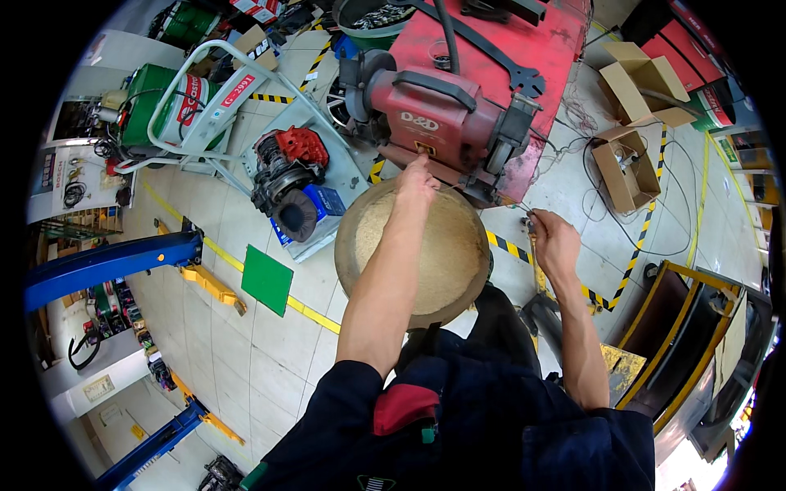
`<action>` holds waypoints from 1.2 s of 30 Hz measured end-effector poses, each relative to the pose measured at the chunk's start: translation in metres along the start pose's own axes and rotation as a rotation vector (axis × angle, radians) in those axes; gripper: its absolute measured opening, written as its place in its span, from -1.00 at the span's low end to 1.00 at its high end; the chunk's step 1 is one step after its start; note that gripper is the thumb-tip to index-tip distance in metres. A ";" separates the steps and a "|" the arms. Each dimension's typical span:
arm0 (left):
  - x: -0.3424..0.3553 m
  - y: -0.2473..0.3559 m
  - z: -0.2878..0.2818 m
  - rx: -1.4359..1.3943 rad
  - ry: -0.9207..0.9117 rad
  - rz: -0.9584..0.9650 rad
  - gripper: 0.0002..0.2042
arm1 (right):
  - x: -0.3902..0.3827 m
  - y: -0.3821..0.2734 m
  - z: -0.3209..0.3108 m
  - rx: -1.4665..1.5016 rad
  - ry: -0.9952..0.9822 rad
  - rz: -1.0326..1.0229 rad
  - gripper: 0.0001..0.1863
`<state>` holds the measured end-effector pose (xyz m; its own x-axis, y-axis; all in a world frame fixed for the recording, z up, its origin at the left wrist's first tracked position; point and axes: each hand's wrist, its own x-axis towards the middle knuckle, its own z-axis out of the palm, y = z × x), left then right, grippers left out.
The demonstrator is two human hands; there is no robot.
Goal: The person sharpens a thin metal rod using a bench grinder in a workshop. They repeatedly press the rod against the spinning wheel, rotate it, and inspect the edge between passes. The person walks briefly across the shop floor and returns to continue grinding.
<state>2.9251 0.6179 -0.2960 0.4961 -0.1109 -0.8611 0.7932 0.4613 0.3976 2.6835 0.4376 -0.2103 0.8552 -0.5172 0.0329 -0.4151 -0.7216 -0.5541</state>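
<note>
My left hand (417, 178) reaches to the front of a red machine with grey end wheels (434, 106), a fingertip at its small yellow panel; the other fingers are curled, and what they hold, if anything, is unclear. My right hand (554, 239), lower at the machine's right, pinches a thin wire (521, 205). Beneath my left forearm is a wide round tub (450, 262) of pale granular material. The machine rests on a worn red bench (547, 61).
A metal cart (345, 188) with a red and black mechanical part (291, 168) stands at left, beside blue lift arms (115, 260) and a green mat (266, 279). Cardboard boxes (625, 176), loose cables and striped floor tape lie at right, above a yellow-framed rack (667, 344).
</note>
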 end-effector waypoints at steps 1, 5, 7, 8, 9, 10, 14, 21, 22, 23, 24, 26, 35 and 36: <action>-0.004 0.000 0.009 0.008 0.017 -0.031 -0.81 | -0.002 0.002 -0.001 -0.003 0.013 0.002 -0.84; 0.002 0.004 0.006 0.017 0.066 -0.083 -0.74 | -0.006 -0.007 -0.004 0.018 -0.005 0.036 -0.82; 0.005 -0.002 0.000 0.112 0.057 -0.027 -0.71 | -0.011 -0.006 -0.013 -0.008 -0.044 0.110 -0.81; 0.003 -0.004 -0.012 0.164 0.038 0.001 -0.71 | -0.016 -0.006 -0.014 0.005 -0.024 0.097 -0.80; 0.000 -0.007 -0.017 0.220 0.004 0.029 -0.71 | -0.019 -0.004 -0.021 0.030 -0.019 0.145 -0.80; 0.004 -0.011 -0.041 0.397 -0.011 0.117 -0.64 | -0.026 -0.008 -0.028 0.066 -0.018 0.188 -0.79; 0.017 -0.057 -0.204 1.137 0.318 0.610 -0.59 | -0.077 0.005 -0.020 0.128 -0.015 0.310 -0.76; -0.061 -0.079 -0.351 1.876 -0.173 0.647 -0.68 | -0.246 0.007 -0.014 0.124 0.074 0.485 -0.74; -0.062 -0.075 -0.364 1.890 -0.235 0.760 -0.76 | -0.275 -0.007 -0.009 0.100 0.101 0.500 -0.72; -0.056 -0.070 -0.369 1.894 -0.348 0.799 -0.77 | -0.303 -0.021 -0.007 0.112 0.087 0.506 -0.71; -0.047 -0.069 -0.373 1.885 -0.457 0.832 -0.79 | -0.333 -0.035 -0.007 0.064 0.108 0.518 -0.71; -0.036 -0.066 -0.391 1.801 -0.574 0.890 -0.82 | -0.389 -0.058 -0.006 0.044 0.127 0.566 -0.73; -0.089 -0.021 -0.398 1.857 -0.344 0.794 -0.86 | -0.648 -0.077 0.005 0.040 0.259 0.953 -0.72; -0.071 0.001 -0.428 1.877 -0.283 0.866 -0.84 | -0.664 -0.080 0.013 0.081 0.236 0.968 -0.73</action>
<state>2.7394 1.0032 -0.3700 0.7356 -0.5910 -0.3311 -0.3915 -0.7697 0.5043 2.1525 0.8445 -0.1983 0.0730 -0.9500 -0.3035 -0.8704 0.0879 -0.4844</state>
